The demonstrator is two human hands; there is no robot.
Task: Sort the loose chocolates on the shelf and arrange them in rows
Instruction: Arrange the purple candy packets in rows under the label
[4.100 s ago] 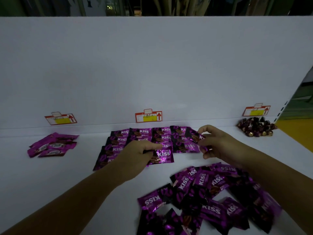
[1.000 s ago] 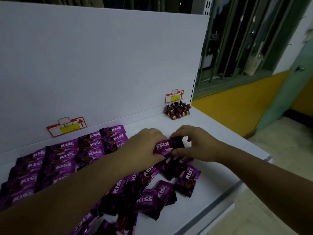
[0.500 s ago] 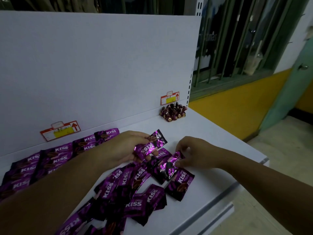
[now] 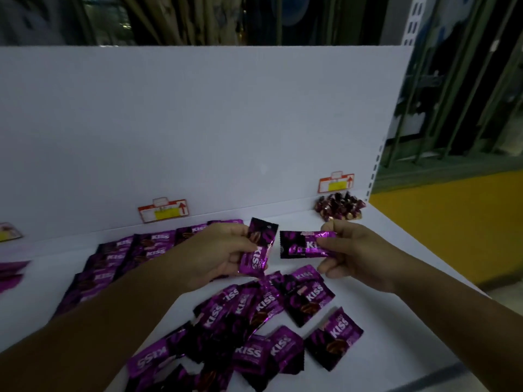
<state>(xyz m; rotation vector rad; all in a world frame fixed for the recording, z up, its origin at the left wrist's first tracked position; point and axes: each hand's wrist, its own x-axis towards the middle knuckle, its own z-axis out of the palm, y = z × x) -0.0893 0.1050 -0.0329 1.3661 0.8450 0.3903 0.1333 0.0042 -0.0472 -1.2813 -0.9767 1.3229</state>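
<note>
My left hand [image 4: 215,254] grips one purple KISS chocolate packet [image 4: 259,247], held upright above the shelf. My right hand [image 4: 353,250] pinches a second KISS packet [image 4: 300,246] by its right end, lying level beside the first. Under both hands a loose heap of KISS packets [image 4: 254,321] is scattered on the white shelf [image 4: 396,264]. To the left, behind my left forearm, rows of the same packets [image 4: 135,250] lie flat against the back of the shelf.
A pile of small dark wrapped chocolates [image 4: 339,209] sits at the back right corner under a red and yellow price tag [image 4: 336,182]. Another tag [image 4: 162,213] hangs above the rows. More purple packets [image 4: 11,274] show at the far left. The shelf's front edge runs close on the right.
My right hand has lifted a packet off the heap and now holds it level beside the one in my left hand. The view has swung slightly left.
</note>
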